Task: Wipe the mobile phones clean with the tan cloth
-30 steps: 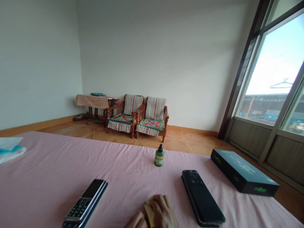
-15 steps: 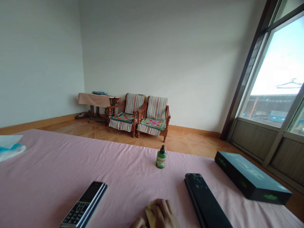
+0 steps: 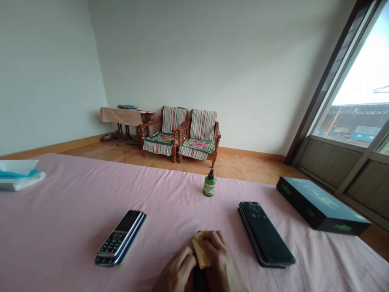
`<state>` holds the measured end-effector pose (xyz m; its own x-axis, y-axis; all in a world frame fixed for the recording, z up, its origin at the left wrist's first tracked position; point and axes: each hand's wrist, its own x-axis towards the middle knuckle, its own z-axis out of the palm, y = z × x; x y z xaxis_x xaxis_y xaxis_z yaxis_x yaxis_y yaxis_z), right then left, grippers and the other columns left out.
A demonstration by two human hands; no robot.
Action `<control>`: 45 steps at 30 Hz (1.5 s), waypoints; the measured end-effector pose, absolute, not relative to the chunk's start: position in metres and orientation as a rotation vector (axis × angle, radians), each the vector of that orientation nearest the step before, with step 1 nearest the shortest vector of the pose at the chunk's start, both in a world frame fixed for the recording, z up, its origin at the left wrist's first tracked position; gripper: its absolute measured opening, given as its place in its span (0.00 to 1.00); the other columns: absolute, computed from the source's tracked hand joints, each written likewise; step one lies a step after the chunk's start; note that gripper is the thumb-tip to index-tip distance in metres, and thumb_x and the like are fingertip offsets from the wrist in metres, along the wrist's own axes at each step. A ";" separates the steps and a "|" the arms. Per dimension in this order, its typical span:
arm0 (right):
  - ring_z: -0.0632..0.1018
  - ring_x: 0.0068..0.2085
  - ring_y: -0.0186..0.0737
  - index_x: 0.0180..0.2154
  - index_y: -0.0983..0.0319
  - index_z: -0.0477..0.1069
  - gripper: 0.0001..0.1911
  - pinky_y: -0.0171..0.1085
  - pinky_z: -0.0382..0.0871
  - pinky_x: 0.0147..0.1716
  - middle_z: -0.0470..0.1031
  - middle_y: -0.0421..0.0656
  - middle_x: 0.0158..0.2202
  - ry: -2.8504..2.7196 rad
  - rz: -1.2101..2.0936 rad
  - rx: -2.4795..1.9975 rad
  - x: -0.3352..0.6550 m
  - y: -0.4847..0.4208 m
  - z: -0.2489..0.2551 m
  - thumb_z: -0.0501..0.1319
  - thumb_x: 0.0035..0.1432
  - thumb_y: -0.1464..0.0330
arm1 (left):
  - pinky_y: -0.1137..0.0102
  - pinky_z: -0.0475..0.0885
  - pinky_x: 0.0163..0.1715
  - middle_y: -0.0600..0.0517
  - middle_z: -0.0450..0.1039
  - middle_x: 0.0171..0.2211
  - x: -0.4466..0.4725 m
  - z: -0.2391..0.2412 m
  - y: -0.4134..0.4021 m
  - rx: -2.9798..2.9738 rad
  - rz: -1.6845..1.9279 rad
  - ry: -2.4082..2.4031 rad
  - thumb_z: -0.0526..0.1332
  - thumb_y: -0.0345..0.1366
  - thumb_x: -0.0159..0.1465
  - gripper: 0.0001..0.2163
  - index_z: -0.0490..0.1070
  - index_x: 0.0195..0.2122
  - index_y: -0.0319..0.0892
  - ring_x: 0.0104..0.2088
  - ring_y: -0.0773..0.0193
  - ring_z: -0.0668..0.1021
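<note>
At the bottom middle, my right hand (image 3: 220, 257) is closed on a small yellow cloth (image 3: 203, 256), pressed against a dark, flat object (image 3: 199, 280). The object lies mostly under my hands, so its kind is hidden; it could resemble a phone. My left hand (image 3: 179, 267) is closed along its left side. Left of my hands lies a stack of phones with a keypad phone (image 3: 117, 239) on top. Right of them is another stack, topped by a large black phone (image 3: 266, 233). Beyond my hands stands a green spray bottle (image 3: 209, 184), upright.
A pink sheet (image 3: 164, 194) covers the surface. A black box (image 3: 325, 207) lies at its right edge, a tissue pack (image 3: 22, 178) at far left. Two wooden chairs (image 3: 197, 138) and a cloth-covered table (image 3: 121, 117) stand by the wall. A window (image 3: 358, 109) is at right.
The view has tilted down, so things appear higher and more of both hands shows. The dark object under the cloth has come into sight. The phone stacks and bottle stay put on the sheet.
</note>
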<state>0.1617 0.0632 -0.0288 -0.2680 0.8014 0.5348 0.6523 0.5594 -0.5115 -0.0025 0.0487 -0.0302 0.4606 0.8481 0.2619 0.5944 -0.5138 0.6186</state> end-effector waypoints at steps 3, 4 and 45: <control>0.71 0.38 0.44 0.40 0.59 0.72 0.19 0.40 0.70 0.36 0.73 0.44 0.38 -2.065 0.264 -1.130 0.163 0.044 -0.024 0.59 0.49 0.83 | 0.66 0.69 0.49 0.52 0.71 0.44 0.001 -0.016 0.041 2.182 0.784 1.156 0.59 0.18 0.47 0.22 0.67 0.42 0.45 0.48 0.58 0.73; 0.71 0.37 0.44 0.41 0.58 0.72 0.18 0.40 0.70 0.35 0.73 0.44 0.38 -2.086 0.258 -1.113 0.165 0.038 -0.025 0.59 0.50 0.81 | 0.66 0.69 0.50 0.52 0.70 0.44 0.002 -0.012 0.038 2.167 0.801 1.140 0.58 0.18 0.48 0.21 0.67 0.41 0.45 0.48 0.58 0.72; 0.71 0.34 0.45 0.41 0.62 0.72 0.13 0.40 0.70 0.31 0.73 0.48 0.35 -2.189 0.095 -1.184 0.174 0.004 -0.012 0.53 0.57 0.77 | 0.50 0.55 0.59 0.40 0.55 0.62 -0.002 -0.011 0.081 2.354 0.534 1.034 0.71 0.41 0.44 0.52 0.41 0.66 0.44 0.61 0.43 0.59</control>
<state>0.1743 0.0042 -0.0118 -0.3896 0.7732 0.5004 0.7271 0.5917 -0.3481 -0.0015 0.0808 -0.0108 0.6325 0.7606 0.1464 0.5601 -0.5797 0.5918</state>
